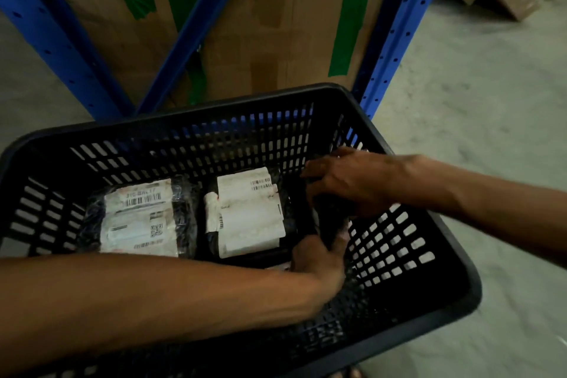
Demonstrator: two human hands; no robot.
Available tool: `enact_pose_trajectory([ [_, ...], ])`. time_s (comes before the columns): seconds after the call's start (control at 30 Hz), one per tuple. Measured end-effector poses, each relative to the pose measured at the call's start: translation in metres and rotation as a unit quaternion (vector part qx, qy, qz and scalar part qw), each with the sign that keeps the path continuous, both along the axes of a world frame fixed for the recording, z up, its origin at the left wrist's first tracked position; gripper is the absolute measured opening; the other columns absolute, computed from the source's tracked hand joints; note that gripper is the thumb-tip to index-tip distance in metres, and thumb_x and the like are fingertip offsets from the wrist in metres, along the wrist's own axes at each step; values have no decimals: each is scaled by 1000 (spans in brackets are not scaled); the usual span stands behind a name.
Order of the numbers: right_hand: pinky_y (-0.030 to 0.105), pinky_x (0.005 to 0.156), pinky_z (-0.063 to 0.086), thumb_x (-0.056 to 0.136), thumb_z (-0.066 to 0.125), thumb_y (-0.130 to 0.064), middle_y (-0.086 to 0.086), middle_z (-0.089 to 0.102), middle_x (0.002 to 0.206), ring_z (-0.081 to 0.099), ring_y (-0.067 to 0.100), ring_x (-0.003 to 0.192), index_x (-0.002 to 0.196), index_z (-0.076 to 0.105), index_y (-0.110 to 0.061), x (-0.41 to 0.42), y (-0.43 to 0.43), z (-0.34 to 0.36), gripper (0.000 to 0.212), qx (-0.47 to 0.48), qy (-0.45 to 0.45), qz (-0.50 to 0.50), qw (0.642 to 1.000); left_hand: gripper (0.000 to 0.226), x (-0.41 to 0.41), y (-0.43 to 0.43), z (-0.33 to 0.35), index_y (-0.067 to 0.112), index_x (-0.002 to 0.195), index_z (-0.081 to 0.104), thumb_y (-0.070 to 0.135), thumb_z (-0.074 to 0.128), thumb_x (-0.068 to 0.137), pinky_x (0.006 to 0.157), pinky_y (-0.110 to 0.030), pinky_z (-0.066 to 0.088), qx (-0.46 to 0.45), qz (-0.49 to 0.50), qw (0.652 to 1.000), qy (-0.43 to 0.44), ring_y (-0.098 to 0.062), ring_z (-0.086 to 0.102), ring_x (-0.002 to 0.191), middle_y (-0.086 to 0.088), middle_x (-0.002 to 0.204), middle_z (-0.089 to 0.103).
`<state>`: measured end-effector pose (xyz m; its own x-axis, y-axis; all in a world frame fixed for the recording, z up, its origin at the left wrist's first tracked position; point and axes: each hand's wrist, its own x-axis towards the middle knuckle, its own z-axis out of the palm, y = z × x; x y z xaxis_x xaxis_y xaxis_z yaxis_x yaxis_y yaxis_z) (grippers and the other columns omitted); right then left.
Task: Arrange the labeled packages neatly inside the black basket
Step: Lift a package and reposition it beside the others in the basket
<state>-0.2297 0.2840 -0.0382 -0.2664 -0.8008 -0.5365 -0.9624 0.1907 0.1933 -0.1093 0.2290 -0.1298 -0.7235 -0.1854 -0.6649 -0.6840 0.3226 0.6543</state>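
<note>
Taped cardboard boxes [276, 40] sit behind a blue rack [395, 31] on concrete floor [491, 101].

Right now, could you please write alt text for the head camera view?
Both hands, left hand and right hand, grip a dark wrapped package at the right of a black slotted plastic basket. Two white-labelled black packages lie flat beside it.

Inside the black basket [214, 132], two labeled packages [138, 218] [250, 212] fill the left and middle floor, and a third dark package [329, 218] stands against the right wall between both hands. The near right corner lies open. Behind the basket, blue rack posts [389, 40] and cardboard boxes [276, 40] block the way.
</note>
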Motion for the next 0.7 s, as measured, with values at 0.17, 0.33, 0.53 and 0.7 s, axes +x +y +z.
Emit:
enact_pose_trajectory([
  [0.17,47,106,48,73,81,-40,-13,72,120,64,10,117,121,62,-39,-30,3,74,51,-65,-343,-214,912,70,41,-78,72,27,93,49,90,39,63,61,-29,38,-82,-21,985,148,-19,59,85,0,93,61],
  [0.33,21,77,60,79,76,-46,0,77,114,75,15,100,111,72,-18,-36,-5,60,42,-273,-556,-423,662,36,31,-159,110,28,86,65,62,64,73,88,-40,54,84,52,973,206,-8,74,78,9,82,77],
  [0.53,35,69,62,97,56,-42,12,80,106,79,24,87,119,70,-11,-1,-53,-12,41,-362,-557,-637,391,27,3,-171,83,17,115,65,33,59,94,64,-25,54,45,131,969,206,-11,69,72,6,83,73],
  [0.7,33,55,62,101,53,-33,12,82,88,79,23,68,108,70,-7,13,-78,-33,32,-378,-533,-670,352,36,-16,-180,59,10,123,60,32,41,100,101,-39,48,-128,100,976,146,-30,60,115,-12,124,65],
])
